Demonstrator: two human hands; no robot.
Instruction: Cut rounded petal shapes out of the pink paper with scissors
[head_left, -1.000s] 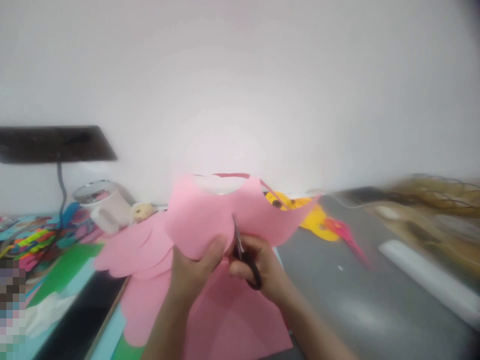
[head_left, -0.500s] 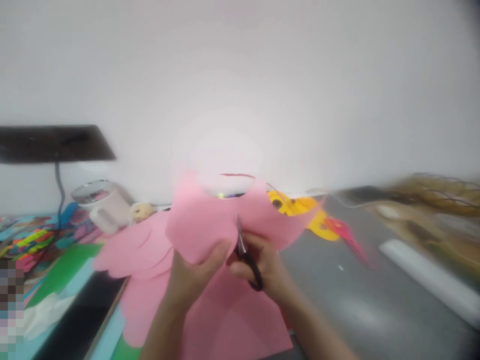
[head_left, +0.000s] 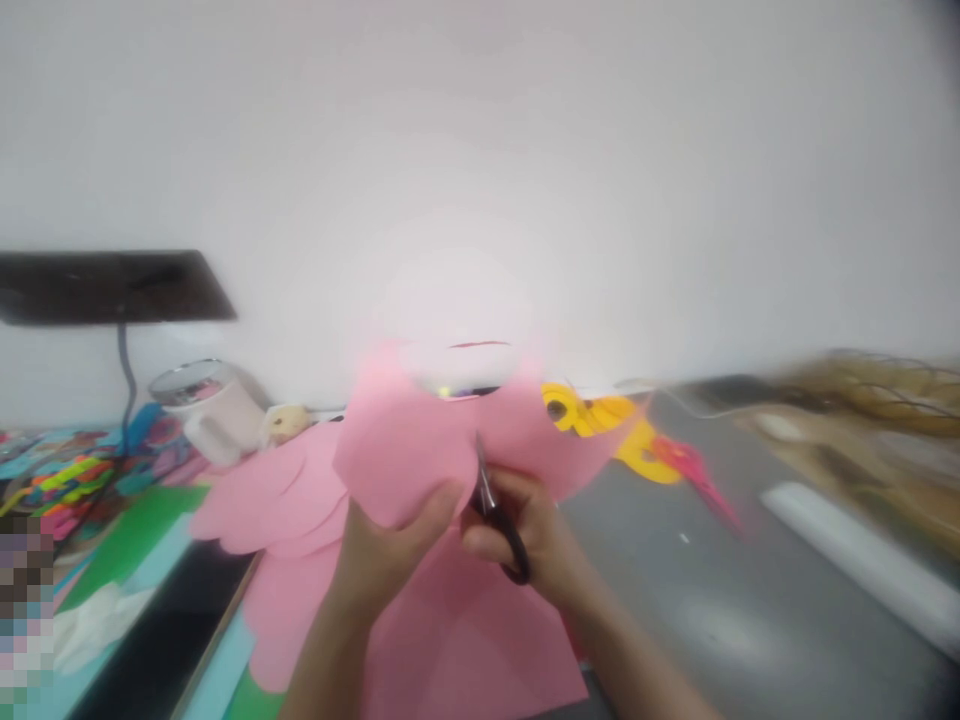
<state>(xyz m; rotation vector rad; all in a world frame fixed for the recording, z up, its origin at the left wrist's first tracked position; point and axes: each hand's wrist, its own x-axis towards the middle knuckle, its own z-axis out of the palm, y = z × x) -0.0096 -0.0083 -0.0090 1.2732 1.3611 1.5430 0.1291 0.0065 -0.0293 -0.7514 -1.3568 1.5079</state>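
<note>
A large pink sheet, paper or thin foam, is raised in front of me with a rounded opening near its top. My left hand pinches its lower left part, thumb on the near face. In my right hand is a pair of scissors with dark handles, its blades pointing up and lying at a cut edge of the sheet. Another pink sheet lies below my hands. Scalloped pink pieces are stacked to the left.
Yellow cut-outs and pink-handled scissors lie right of the sheet on the grey table. A white roll is farther right. At left stand a white mug and a dark lamp-like panel.
The view has shifted very slightly. Both hands keep their grips, and the thin pink strip at the top of the sheet has moved a little.
</note>
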